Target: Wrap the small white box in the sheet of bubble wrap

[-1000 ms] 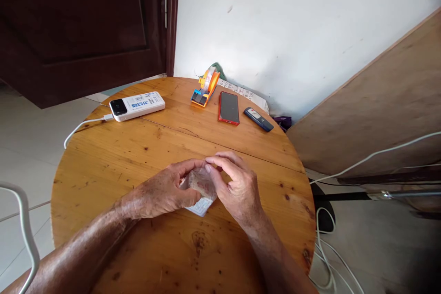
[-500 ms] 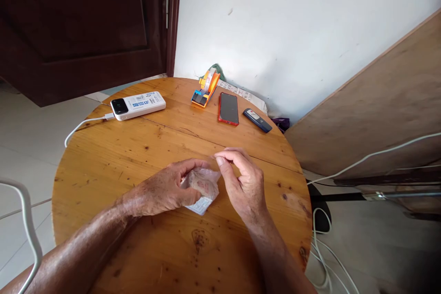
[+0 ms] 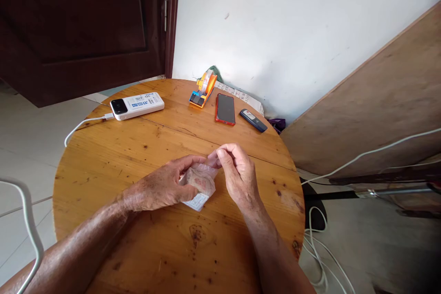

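A small pale packet in clear, crinkled plastic (image 3: pixel 204 184) is over the middle of the round wooden table. Faint reddish marks show through its plastic, and a printed white face shows at the lower edge. My left hand (image 3: pixel 161 186) grips the packet from the left, thumb in front and fingers along the far side. At the packet's upper right, my right hand (image 3: pixel 237 172) is closed in a pinch, thumb against index finger. Its fingertips are close to the plastic's edge and to my left fingertips. What the pinch holds, if anything, is too small to tell.
On the wooden table (image 3: pixel 103 179), a white power bank (image 3: pixel 141 104) with a cable is at back left. An orange and blue tape dispenser (image 3: pixel 202 89), a red-edged phone (image 3: pixel 225 109) and a dark remote-like device (image 3: pixel 253 120) lie along the far edge, near a white wall.
My right hand has shifted slightly left and up, its fingertips now nearer the left fingertips and the plastic. My left hand still grips the packet. The camera view has moved a little.
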Motion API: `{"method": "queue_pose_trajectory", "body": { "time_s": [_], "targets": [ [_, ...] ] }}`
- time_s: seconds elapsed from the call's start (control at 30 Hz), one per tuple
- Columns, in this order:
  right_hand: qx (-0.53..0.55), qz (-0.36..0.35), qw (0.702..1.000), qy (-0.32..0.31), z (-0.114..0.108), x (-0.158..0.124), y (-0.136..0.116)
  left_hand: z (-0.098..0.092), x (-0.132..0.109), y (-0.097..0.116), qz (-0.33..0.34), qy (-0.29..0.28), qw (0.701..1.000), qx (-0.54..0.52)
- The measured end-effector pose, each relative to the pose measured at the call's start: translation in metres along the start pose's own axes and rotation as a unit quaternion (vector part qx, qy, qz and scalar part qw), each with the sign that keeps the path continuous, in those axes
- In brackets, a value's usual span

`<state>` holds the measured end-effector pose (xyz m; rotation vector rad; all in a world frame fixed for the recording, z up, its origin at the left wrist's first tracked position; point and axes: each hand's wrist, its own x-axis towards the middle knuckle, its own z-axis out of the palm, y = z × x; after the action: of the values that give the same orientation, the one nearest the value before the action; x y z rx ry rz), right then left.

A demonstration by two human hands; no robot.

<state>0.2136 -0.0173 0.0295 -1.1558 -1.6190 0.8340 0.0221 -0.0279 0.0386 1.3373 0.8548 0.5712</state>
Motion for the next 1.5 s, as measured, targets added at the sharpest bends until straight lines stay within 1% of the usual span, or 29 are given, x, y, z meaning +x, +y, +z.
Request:
{"method": "queue_pose_trajectory", "body": {
  "time_s": [0.13,0.27,0.37,0.47,0.6,0.67,0.77,0.87,1.07,1.17,1.33,1.5],
  "targets": [
    [0.053,0.024,0.998,0.003,0.002,0.004,0.005,0.0,0.001,-0.002,0.003,-0.011,1.0,-0.006],
    [0.128,0.096,0.987,0.008,0.005,0.007,0.017,0.001,0.001,-0.006,0.007,-0.011,1.0,-0.02],
    [0.153,0.141,0.978,0.013,0.007,0.009,0.022,0.001,0.0,-0.007,0.012,-0.018,0.999,-0.032],
    [0.151,0.15,0.977,0.014,0.009,0.011,0.023,0.0,-0.002,-0.004,0.002,-0.015,1.0,0.008],
    [0.156,0.157,0.975,0.016,0.009,0.012,0.022,0.0,-0.003,-0.002,-0.036,0.015,0.999,0.037],
    [0.159,0.146,0.976,0.015,0.008,0.012,0.021,0.0,-0.002,-0.003,-0.025,0.02,0.999,0.028],
    [0.141,0.098,0.985,0.009,0.007,0.01,0.018,0.0,0.001,-0.006,0.006,0.019,1.0,-0.009],
    [0.122,0.07,0.99,0.007,0.007,0.009,0.016,-0.001,0.003,-0.008,0.006,0.016,0.999,-0.05],
    [0.155,0.12,0.98,0.019,0.01,0.009,0.022,-0.002,0.006,-0.009,-0.023,0.035,0.997,-0.072],
    [0.155,0.12,0.98,0.016,0.011,0.008,0.019,-0.003,0.007,-0.01,-0.022,0.039,0.995,-0.085],
    [0.072,0.041,0.997,0.01,0.011,0.001,0.002,-0.006,0.007,-0.01,-0.035,0.052,0.994,-0.093],
    [0.022,0.012,1.0,0.014,0.011,-0.004,-0.004,-0.007,0.009,-0.009,-0.039,0.06,0.993,-0.099]
  ]
}}
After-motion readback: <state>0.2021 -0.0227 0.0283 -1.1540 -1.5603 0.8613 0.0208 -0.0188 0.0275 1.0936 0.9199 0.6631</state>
